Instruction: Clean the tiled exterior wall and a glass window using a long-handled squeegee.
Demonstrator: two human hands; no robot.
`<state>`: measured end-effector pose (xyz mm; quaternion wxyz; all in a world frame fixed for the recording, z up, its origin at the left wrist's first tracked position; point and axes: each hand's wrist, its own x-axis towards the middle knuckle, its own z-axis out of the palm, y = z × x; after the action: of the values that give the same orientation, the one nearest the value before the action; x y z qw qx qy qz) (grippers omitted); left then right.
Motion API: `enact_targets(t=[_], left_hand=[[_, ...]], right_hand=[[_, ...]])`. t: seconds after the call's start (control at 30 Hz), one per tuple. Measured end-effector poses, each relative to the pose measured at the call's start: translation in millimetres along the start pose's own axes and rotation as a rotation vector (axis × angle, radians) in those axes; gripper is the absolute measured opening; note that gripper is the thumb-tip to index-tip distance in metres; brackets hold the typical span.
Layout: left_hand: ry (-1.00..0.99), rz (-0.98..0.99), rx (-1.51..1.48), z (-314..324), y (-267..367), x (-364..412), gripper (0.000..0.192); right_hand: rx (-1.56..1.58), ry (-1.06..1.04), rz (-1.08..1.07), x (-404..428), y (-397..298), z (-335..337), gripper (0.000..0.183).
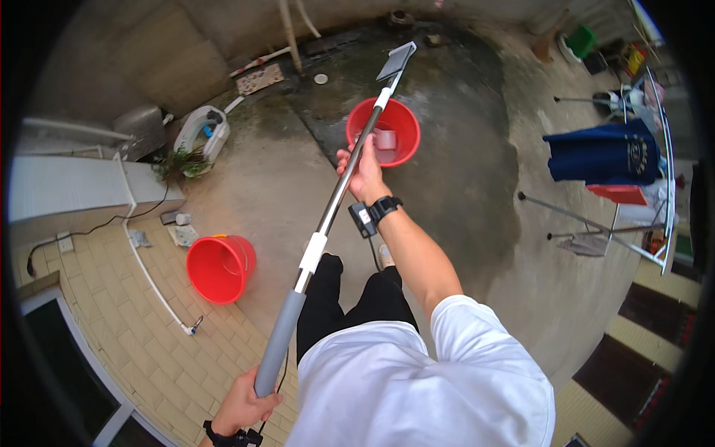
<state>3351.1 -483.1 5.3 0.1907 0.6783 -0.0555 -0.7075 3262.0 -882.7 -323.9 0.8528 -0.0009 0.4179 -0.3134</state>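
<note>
Both of my hands hold a long window squeegee with a telescopic metal pole (335, 198). My left hand (246, 399) is closed around the end of its grey grip (282, 335). Farther up, my right hand (363, 170) supports the metal tube, with fingertips showing on its left side. The squeegee head (396, 61) is raised beyond a red bucket (410, 134), and the pole crosses over that bucket. Inside the bucket lies a pinkish plastic scoop or cup (385, 140), partly hidden by the pole and my hand.
Another red bucket (220, 271) stands at the left by the tiled surface and a white pipe with a tap (192, 329). A white basin (218, 139) and a plant are farther off. At the right, a drying rack (667, 167) holds a dark blue shirt (603, 151). The concrete ahead looks wet.
</note>
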Motion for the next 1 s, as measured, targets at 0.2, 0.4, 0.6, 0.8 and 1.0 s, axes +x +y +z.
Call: enact_targets(t=[0.2,0.4,0.6,0.8,1.0], left_hand=[[-0.098,-0.162,0.070,82,-30,-31,0.019],[-0.244,-0.436,-0.175,126,-87,-54,0.025],[-0.189,-0.550,-0.139,147,-113,-68,0.023],[0.002,-0.223,0.287,183,-94,-19,0.019],[-0.110,-0.165,0.395,198,-118,64,0.024]], right_hand=[[0.088,0.080,-0.202,11,-139,-139,0.068],[0.088,0.257,-0.054,-16,-153,-294,0.055],[-0.115,0.423,-0.055,-33,-134,-369,0.043],[-0.010,0.394,-0.059,-60,-112,-411,0.035],[0.108,0.376,-0.027,-126,-38,-406,0.034]])
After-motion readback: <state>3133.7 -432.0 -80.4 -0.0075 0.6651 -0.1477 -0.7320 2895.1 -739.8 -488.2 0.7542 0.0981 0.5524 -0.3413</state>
